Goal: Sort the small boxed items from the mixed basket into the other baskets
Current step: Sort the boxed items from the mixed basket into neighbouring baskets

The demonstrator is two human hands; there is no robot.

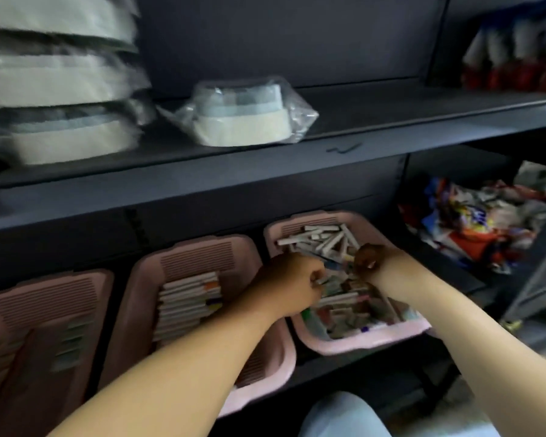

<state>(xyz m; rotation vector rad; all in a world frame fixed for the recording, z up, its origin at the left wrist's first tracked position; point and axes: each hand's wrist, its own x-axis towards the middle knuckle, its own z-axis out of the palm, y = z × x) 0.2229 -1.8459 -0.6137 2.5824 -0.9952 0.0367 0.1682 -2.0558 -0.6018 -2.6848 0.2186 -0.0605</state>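
Three pink baskets stand in a row on a low dark shelf. The right basket (372,340) holds a jumbled heap of small long boxes (325,239). Both hands are inside it. My left hand (289,283) has curled fingers that pinch a small box at its fingertips. My right hand (371,257) is curled over the heap, and what its fingers hold is hidden. The middle basket (145,272) holds a neat row of boxes (188,302) laid side by side. The left basket (0,313) holds a short column of boxes (71,345).
Above, a dark shelf (360,127) carries wrapped white containers (243,116) and a blurred stack (54,80) at left. Colourful snack packets (473,222) fill the compartment at right. My knee in pale cloth (341,417) shows at the bottom.
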